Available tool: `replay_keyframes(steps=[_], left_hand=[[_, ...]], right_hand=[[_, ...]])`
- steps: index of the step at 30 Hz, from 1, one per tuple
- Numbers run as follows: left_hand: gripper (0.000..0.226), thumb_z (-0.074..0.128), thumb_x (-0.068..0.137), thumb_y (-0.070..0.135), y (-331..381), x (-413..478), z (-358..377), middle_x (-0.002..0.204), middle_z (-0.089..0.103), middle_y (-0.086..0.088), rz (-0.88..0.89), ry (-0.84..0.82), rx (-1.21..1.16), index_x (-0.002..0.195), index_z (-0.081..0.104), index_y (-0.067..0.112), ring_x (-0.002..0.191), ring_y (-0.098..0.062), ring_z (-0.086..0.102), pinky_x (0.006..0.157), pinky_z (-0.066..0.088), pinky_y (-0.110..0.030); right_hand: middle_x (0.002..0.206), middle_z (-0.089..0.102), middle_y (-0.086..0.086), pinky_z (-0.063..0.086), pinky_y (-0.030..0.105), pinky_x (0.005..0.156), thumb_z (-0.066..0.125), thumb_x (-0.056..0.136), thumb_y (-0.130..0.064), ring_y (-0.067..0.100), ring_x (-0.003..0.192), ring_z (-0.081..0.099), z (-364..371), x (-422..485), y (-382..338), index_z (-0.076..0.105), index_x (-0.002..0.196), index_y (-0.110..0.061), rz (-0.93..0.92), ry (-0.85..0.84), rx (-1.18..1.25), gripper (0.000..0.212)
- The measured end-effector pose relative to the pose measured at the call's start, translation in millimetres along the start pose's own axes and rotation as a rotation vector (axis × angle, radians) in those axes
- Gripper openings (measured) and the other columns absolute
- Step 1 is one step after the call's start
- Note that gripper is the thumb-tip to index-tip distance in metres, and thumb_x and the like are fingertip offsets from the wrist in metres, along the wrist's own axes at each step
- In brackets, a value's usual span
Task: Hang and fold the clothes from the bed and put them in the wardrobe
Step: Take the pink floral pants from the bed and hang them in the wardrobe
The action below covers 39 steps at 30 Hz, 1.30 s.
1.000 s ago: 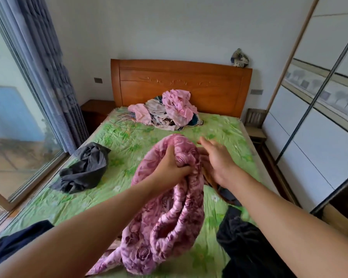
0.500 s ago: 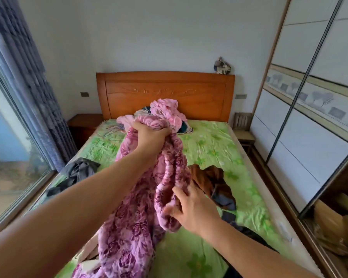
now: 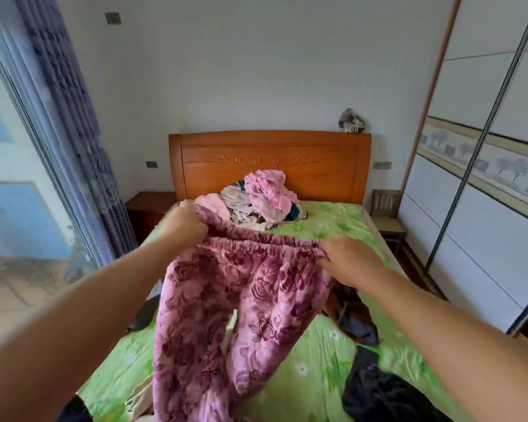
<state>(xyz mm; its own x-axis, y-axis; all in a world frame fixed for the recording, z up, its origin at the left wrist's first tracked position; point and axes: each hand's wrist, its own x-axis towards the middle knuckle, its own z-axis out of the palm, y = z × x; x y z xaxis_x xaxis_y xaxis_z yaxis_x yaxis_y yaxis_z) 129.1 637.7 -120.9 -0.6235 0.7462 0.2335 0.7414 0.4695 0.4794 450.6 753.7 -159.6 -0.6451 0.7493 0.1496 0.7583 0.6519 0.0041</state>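
Left hand (image 3: 185, 227) clenched on one end of an elastic waistband, arm extended forward and up. Right hand (image 3: 346, 258) closed on the other end, held slightly lower, forearm angled in from the right. The waistband is stretched between the two fists.

Half a second ago only the left hand was gripping the bunched top while the right hand was lower, against the hanging fabric; the right hand has since been raised to the waistband and the garment is spread open, both legs visible.

The purple floral trousers (image 3: 226, 315) are held above the bed (image 3: 333, 226), legs hanging down below the hands toward the foot of the bed. A pile of pink and patterned clothes (image 3: 262, 199) is left at the head of the bed, against the headboard (image 3: 269, 159). Dark garments (image 3: 375, 394) are seen on the bed's right side, below the right forearm. The wardrobe (image 3: 485, 208) with sliding doors is seen along the right of the bed.
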Motion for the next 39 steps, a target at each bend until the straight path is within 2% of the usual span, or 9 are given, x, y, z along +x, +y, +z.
replay_keyframes(steps=[3, 6, 11, 15, 18, 24, 28, 31, 39], left_hand=[[0.053, 0.06, 0.075, 0.015, -6, -1, -1, 0.125, 0.044, -0.011, 0.065, -0.025, 0.261, 0.125, 0.045, 0.019, 0.117, -0.039, 0.051, 0.086, 0.044, -0.046], [0.058, 0.051, 0.081, -0.001, -5, 0, -17, 0.14, 0.046, 0.003, 0.385, -0.217, 0.277, 0.119, 0.049, 0.043, 0.127, -0.029, 0.047, 0.102, 0.043, -0.052], [0.06, 0.046, 0.08, -0.009, 18, -10, -53, 0.121, 0.056, 0.005, 0.658, -0.361, 0.041, 0.107, 0.052, 0.044, 0.108, -0.018, 0.056, 0.089, 0.052, -0.039], [0.033, 0.052, 0.083, -0.004, 49, 2, -84, 0.102, 0.058, 0.002, 0.818, -0.285, 0.177, 0.087, 0.068, 0.024, 0.093, -0.017, 0.058, 0.082, 0.048, -0.033], [0.02, 0.055, 0.09, 0.013, 68, 7, -93, 0.087, 0.061, -0.001, 0.835, -0.262, 0.356, 0.079, 0.072, 0.016, 0.078, -0.022, 0.059, 0.074, 0.048, -0.037], [0.06, 0.046, 0.079, 0.085, 79, -8, -59, 0.078, 0.058, 0.003, 0.845, -0.304, 0.29, 0.07, 0.058, 0.027, 0.068, -0.013, 0.056, 0.062, 0.047, -0.036], [0.021, 0.065, 0.087, 0.057, 96, 4, -49, 0.091, 0.051, 0.005, 0.874, -0.14, 0.257, 0.078, 0.06, 0.039, 0.073, -0.01, 0.05, 0.068, 0.044, -0.033], [0.034, 0.065, 0.089, 0.051, 121, 22, -68, 0.09, 0.053, 0.0, 0.907, 0.008, 0.165, 0.111, 0.072, 0.026, 0.077, -0.024, 0.055, 0.071, 0.048, -0.037], [0.019, 0.072, 0.09, 0.03, 240, 31, -107, 0.086, 0.059, -0.011, 1.036, 0.253, -0.095, 0.1, 0.072, 0.013, 0.076, -0.032, 0.057, 0.066, 0.038, -0.033]], right_hand=[[0.092, 0.047, 0.002, 0.055, 0.044, 0.073, 0.054, 0.096, -0.018, 0.028, 0.081, 0.061, -14, 11, -2, 0.056, 0.089, -0.018, 0.011, 0.026, 0.054, 0.008], [0.111, 0.053, 0.003, 0.056, 0.046, 0.081, 0.051, 0.091, 0.001, 0.028, 0.093, 0.063, -26, 19, 10, 0.067, 0.112, -0.023, 0.013, 0.042, 0.138, 0.036], [0.118, 0.052, 0.001, 0.053, 0.042, 0.083, 0.05, 0.09, 0.004, 0.025, 0.096, 0.059, -57, 28, 45, 0.067, 0.118, -0.031, 0.02, 0.11, 0.138, 0.048], [0.118, 0.051, 0.004, 0.05, 0.039, 0.084, 0.052, 0.092, -0.004, 0.028, 0.102, 0.057, -95, 34, 73, 0.068, 0.115, -0.034, 0.086, 0.211, 0.153, 0.041], [0.113, 0.053, 0.008, 0.05, 0.04, 0.085, 0.045, 0.086, 0.001, 0.034, 0.101, 0.058, -123, 30, 83, 0.068, 0.119, -0.033, 0.111, 0.262, 0.133, 0.053], [0.115, 0.066, 0.011, 0.053, 0.043, 0.088, 0.043, 0.086, -0.006, 0.032, 0.103, 0.06, -147, -5, 105, 0.068, 0.111, -0.03, 0.175, 0.254, 0.085, 0.043], [0.119, 0.065, 0.011, 0.05, 0.039, 0.083, 0.049, 0.091, -0.02, 0.032, 0.107, 0.059, -162, -38, 132, 0.067, 0.116, -0.028, 0.253, 0.266, -0.025, 0.031], [0.118, 0.068, 0.008, 0.052, 0.039, 0.081, 0.053, 0.09, -0.033, 0.032, 0.103, 0.062, -190, -70, 156, 0.064, 0.118, -0.036, 0.331, 0.325, -0.102, 0.03], [0.106, 0.067, 0.003, 0.047, 0.035, 0.072, 0.047, 0.089, -0.045, 0.03, 0.09, 0.059, -269, -122, 182, 0.052, 0.125, -0.044, 0.419, 0.52, -0.024, 0.036]])
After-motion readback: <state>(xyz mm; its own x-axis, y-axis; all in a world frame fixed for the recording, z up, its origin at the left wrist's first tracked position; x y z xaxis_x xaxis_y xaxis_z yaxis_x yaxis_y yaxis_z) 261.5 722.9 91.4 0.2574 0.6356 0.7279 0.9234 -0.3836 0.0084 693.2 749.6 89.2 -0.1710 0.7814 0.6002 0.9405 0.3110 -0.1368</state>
